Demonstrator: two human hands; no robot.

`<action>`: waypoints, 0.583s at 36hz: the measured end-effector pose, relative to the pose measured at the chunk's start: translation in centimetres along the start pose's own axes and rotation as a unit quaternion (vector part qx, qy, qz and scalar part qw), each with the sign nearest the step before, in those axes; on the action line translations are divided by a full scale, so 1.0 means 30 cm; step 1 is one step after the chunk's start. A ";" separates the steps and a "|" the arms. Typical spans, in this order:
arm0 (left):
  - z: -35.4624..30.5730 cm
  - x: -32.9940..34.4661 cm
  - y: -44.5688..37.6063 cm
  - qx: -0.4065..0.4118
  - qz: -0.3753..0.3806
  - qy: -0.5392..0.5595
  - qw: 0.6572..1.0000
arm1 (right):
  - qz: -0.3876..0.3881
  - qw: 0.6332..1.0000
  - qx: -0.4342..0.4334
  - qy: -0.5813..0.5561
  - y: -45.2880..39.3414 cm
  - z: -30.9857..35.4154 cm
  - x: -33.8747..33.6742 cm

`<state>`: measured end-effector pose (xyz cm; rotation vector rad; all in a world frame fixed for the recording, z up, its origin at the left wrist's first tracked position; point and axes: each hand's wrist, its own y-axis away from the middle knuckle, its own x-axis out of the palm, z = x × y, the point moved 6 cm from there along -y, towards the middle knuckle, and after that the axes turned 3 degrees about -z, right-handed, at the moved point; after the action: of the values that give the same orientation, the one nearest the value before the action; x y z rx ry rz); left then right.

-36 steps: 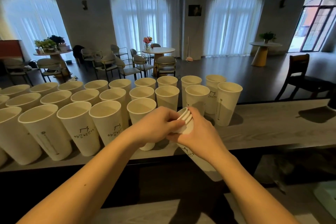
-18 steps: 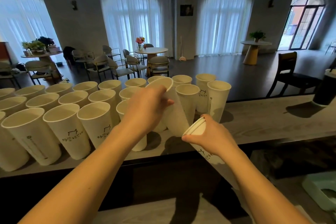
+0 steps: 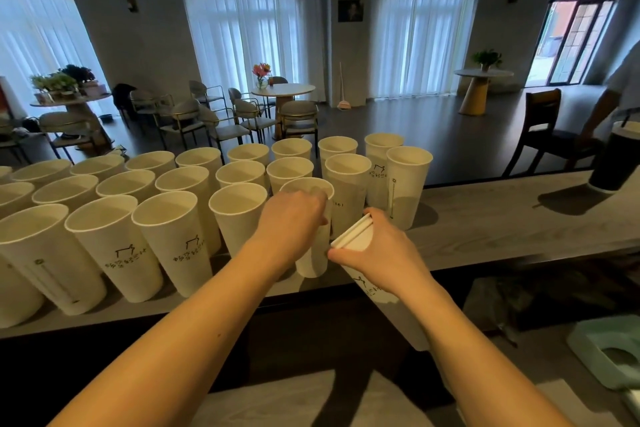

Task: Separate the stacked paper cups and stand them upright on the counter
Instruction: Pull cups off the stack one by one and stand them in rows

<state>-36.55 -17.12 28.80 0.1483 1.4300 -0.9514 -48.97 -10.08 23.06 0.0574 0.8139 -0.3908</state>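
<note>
My left hand (image 3: pixel 292 218) grips a single white paper cup (image 3: pixel 311 260) around its upper wall; the cup stands upright on the grey counter (image 3: pixel 485 225) at the right end of the front row. My right hand (image 3: pixel 384 253) holds the remaining stack of nested paper cups (image 3: pixel 356 237) tilted, rims toward the left, just right of that cup and over the counter's near edge. Several separated white cups (image 3: pixel 173 239) stand upright in rows across the counter's left and middle.
A dark drink cup (image 3: pixel 611 159) stands on the counter at far right, next to a person's arm (image 3: pixel 602 111). A pale green object (image 3: pixel 609 350) lies on the lower surface at bottom right. Behind the counter are café tables and chairs.
My left hand pulled one cup off the stack, lifted it, then brought it down upright onto the counter. My right hand kept the stack and shifted slightly right.
</note>
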 end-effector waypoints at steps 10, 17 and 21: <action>-0.003 -0.150 0.080 -0.002 -0.157 0.165 0.974 | -0.001 0.999 -0.009 -0.032 0.054 0.025 -0.002; -0.111 -0.113 0.168 -0.011 0.120 0.434 0.893 | -0.014 0.999 -0.020 -0.047 0.126 0.062 -0.002; -0.134 -0.091 0.196 0.009 0.172 0.461 0.871 | -0.014 0.999 -0.018 -0.027 0.152 0.059 -0.002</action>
<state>-35.55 -9.64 27.79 0.9440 2.1604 -0.5929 -46.13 -6.18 23.87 0.0022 0.7680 -0.4015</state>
